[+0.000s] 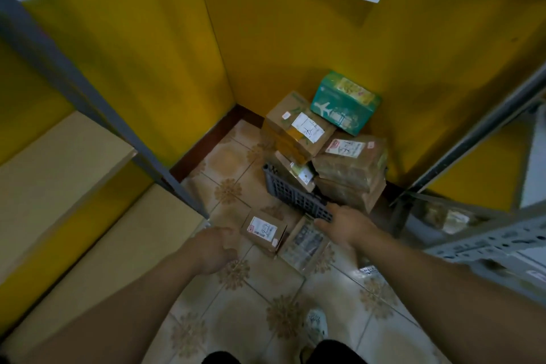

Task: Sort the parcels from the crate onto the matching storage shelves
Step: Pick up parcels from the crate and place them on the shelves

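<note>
beside the crate [292, 196], my left hand [217, 245] is loosely curled, empty, by the labelled box [263, 232]; my right hand [342, 223] rests straight-fingered on the wrapped parcel [304, 242]. i'd read each label before lifting.

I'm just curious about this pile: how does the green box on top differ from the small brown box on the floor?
The green box is printed, with a white aeroplane; the small brown box is plain cardboard with a white handwritten label. The green box sits high on the stack in the corner; the small brown box lies on the tiled floor. Both are closed.
</note>
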The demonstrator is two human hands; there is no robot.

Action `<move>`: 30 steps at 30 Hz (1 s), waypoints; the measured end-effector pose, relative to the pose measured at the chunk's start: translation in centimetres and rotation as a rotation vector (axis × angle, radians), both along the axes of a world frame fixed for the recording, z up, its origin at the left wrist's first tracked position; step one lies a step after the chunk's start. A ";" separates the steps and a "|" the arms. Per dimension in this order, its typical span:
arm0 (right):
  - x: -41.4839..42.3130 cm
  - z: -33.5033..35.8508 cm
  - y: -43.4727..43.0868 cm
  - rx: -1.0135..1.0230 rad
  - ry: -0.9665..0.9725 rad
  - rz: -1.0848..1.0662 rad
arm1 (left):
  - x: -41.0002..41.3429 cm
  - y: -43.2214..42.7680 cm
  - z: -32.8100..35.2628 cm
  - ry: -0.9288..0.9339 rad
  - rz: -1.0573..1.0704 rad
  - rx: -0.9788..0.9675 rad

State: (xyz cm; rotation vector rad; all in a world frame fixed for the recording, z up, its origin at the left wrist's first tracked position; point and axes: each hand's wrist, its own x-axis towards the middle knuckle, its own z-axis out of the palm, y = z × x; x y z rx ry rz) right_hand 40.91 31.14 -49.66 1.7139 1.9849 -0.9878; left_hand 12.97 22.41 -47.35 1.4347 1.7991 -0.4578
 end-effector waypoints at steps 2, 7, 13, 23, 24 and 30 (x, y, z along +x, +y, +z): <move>-1.1 -1.8 1.7 -0.042 0.015 -0.056 | -1.6 2.5 -1.8 -0.037 0.001 -0.019; -4.6 -6.3 4.8 -0.102 0.010 -0.172 | -5.4 8.4 -7.5 -0.081 -0.026 -0.078; -11.5 -15.6 8.5 -0.102 -0.012 -0.272 | -10.4 14.6 -19.5 -0.107 -0.065 -0.130; -19.1 -45.4 13.3 -0.199 -0.031 -0.280 | -14.6 17.0 -48.2 -0.123 0.213 -0.184; -19.3 -48.0 13.3 -0.203 -0.049 -0.253 | -14.7 17.0 -50.8 -0.120 0.249 -0.181; -19.9 -59.5 12.5 -0.044 -0.107 -0.041 | -14.1 16.7 -61.8 -0.173 0.465 -0.105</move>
